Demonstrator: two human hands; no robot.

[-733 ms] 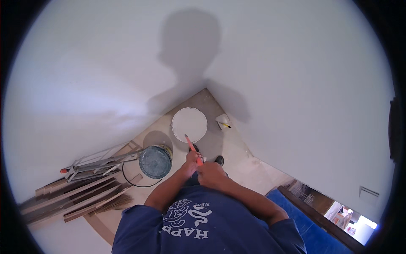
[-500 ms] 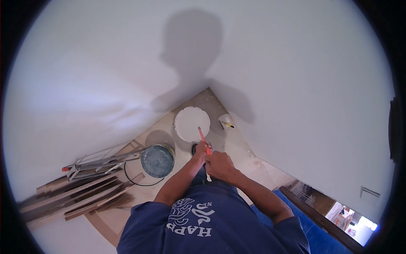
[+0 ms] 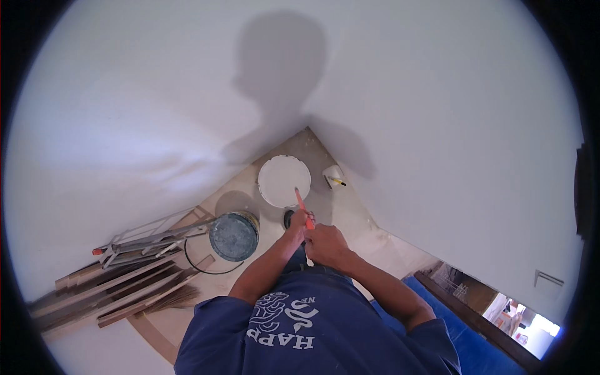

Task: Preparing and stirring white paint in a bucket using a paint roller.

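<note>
Both my hands are wrapped round a thin red-orange pole (image 3: 301, 201). My left hand (image 3: 299, 223) grips it farther forward, and my right hand (image 3: 326, 244) is closed on it just behind, close to my body. The pole's far end reaches over a round bucket (image 3: 269, 200) filled with smooth white paint or plaster. Whether the tip dips into the white surface or hovers over it, I cannot tell. What is fixed to that end, if anything, does not show.
White walls (image 3: 437, 156) meet in the corner beyond the bucket. A dark-lidded bucket (image 3: 234, 236) stands to its left, near stacked wooden boards (image 3: 125, 290) and a folded metal frame (image 3: 147, 240). A small white container with a yellow-handled tool (image 3: 338, 182) sits right. Blue sheeting (image 3: 447, 319) lies behind right.
Hardly anything differs. My hands and the pole keep nearly the same place, with a very slight shift of the whole view.
</note>
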